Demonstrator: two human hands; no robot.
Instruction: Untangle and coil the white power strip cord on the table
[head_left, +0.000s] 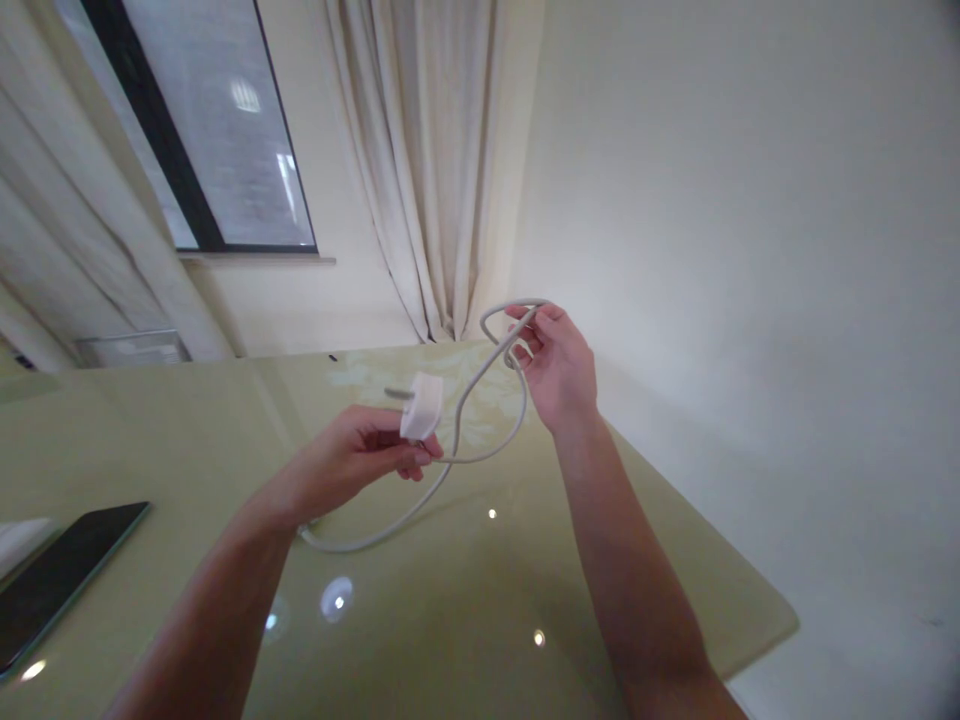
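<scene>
My left hand [360,455] is closed around a white power plug [420,405], whose metal pin points left. A white cable [480,375] runs from the plug up to my right hand [559,365], which pinches a loop of it above the far part of the table. Another stretch of the cable droops below my left wrist onto the glossy pale green table [450,600].
A dark tablet or phone [60,580] lies at the table's left edge beside something white. Cream curtains [427,160] and a window [217,130] stand behind the table. A white wall fills the right side. The table's right corner is rounded.
</scene>
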